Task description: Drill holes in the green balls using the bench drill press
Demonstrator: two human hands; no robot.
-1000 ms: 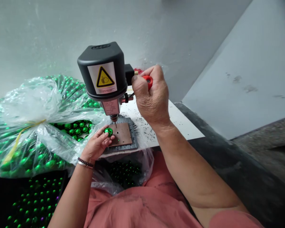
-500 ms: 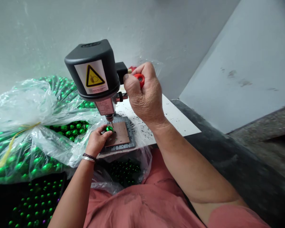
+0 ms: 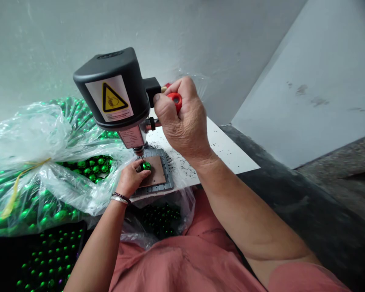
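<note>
A shiny green ball (image 3: 146,166) is held between the thumb and fingers of my left hand (image 3: 130,177), over a brown board (image 3: 156,172) on the grey base of a drill press. The drill bit comes down right at the ball; whether it touches cannot be made out. My right hand (image 3: 184,117) is closed around the red-knobbed handle (image 3: 175,101) on the right side of the black drill press (image 3: 112,89), which bears a yellow warning triangle.
Dark shavings lie on the white tabletop (image 3: 225,152). A large clear bag (image 3: 27,138) of green balls fills the left. An open bag (image 3: 185,211) with small green balls hangs below the table's front edge. A black tray (image 3: 59,259) of green balls is at lower left.
My left hand has moved right with the green ball, which now sits further right on the board beneath the bit. The drill head appears slightly further left in view. My right hand keeps its grip.
</note>
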